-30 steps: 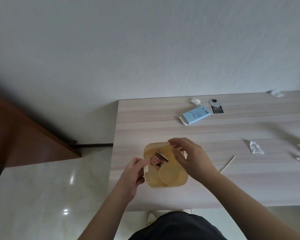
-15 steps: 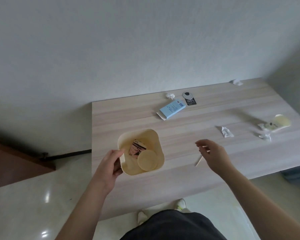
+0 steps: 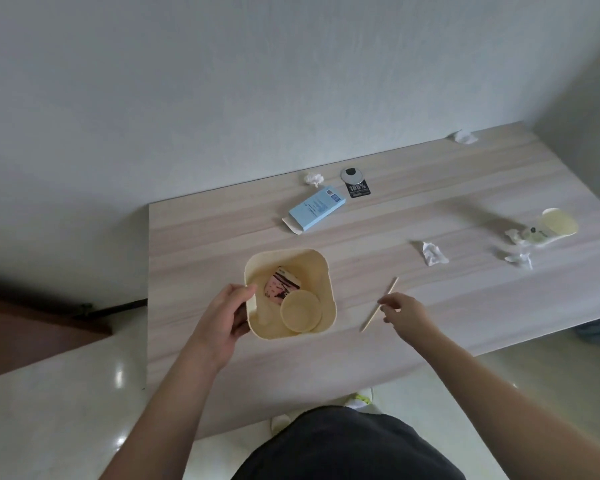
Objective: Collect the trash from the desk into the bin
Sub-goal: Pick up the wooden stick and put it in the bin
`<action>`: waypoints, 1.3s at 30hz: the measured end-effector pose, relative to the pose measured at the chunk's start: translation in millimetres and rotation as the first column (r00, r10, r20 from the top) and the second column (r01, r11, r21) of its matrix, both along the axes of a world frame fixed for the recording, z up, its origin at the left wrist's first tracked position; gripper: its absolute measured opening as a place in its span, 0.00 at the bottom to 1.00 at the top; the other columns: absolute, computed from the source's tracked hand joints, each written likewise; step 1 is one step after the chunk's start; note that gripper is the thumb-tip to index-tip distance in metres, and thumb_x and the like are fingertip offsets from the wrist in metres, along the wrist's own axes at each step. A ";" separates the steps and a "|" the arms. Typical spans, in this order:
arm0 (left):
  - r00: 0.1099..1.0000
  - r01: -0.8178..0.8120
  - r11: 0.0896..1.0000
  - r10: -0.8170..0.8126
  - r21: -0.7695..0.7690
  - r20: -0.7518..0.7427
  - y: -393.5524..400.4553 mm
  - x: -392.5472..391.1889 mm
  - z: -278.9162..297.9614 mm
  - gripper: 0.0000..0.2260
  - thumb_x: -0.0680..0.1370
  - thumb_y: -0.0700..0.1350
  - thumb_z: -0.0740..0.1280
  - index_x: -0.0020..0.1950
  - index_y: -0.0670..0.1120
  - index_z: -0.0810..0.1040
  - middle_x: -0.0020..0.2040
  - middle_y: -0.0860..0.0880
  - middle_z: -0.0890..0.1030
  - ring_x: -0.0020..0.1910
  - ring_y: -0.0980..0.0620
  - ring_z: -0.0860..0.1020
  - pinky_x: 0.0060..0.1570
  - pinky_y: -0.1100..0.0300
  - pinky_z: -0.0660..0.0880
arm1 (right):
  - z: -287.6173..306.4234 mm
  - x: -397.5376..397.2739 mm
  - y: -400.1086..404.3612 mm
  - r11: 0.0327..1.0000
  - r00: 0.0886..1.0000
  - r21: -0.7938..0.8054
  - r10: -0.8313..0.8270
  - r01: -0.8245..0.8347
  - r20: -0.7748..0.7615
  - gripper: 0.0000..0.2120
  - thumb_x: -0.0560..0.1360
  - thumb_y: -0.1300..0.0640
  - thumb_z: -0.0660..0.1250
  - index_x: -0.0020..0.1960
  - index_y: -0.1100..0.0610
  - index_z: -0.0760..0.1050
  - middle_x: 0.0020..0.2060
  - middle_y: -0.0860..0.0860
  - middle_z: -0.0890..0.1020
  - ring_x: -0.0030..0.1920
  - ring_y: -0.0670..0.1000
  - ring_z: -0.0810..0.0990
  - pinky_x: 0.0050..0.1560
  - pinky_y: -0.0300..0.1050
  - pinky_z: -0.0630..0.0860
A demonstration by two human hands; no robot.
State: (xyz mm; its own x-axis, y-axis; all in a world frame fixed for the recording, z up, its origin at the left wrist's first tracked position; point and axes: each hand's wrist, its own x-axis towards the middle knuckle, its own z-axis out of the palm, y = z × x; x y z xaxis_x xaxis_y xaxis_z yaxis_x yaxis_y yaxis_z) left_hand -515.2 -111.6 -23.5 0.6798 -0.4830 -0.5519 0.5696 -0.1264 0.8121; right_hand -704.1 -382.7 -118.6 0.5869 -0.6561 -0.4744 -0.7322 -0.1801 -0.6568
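A small cream bin point(image 3: 321, 271) stands on the wooden desk point(image 3: 201, 237). Inside it lie a paper cup point(image 3: 300, 310) and a pink wrapper point(image 3: 280, 287). My left hand point(image 3: 226, 315) grips the bin's left rim. My right hand point(image 3: 406, 312) hovers just right of a thin wooden stick point(image 3: 380, 303) on the desk, fingertips touching or nearly touching it; I cannot tell if it is gripped. More trash lies farther off: a blue box point(image 3: 316, 209), a crumpled tissue point(image 3: 433, 253), a paper cup on its side point(image 3: 555, 225) and a white wad point(image 3: 314, 178).
A black and silver tag point(image 3: 355, 183) lies by the blue box. Another tissue point(image 3: 463, 136) sits at the far right back corner, and paper scraps point(image 3: 518, 258) lie by the tipped cup. The wall runs behind the desk; a brown cabinet point(image 3: 32, 327) stands at left.
My right hand left the bin and moved right to the wooden stick. My left hand kept hold of the bin's rim. The view swung to the right, showing more of the desk.
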 end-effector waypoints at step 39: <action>0.965 -0.256 0.947 0.238 0.195 0.110 -85.8 -49.3 -2.7 0.11 0.68 0.52 0.70 0.41 0.48 0.72 0.31 0.50 0.71 0.32 0.52 0.72 0.33 0.56 0.66 | 59.3 35.0 -86.5 0.717 0.805 0.690 -0.347 -0.103 0.481 0.08 0.77 0.70 0.62 0.44 0.59 0.70 0.36 0.55 0.83 0.42 0.54 0.85 0.39 0.41 0.80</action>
State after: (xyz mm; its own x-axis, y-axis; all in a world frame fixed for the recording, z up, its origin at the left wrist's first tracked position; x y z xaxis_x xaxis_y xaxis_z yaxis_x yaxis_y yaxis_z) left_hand -564.5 -197.4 -26.2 0.8112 -0.1760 -0.5576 0.5355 -0.1596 0.8293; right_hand -669.2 -469.2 -59.3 0.8174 -0.3867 -0.4271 -0.1875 0.5224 -0.8318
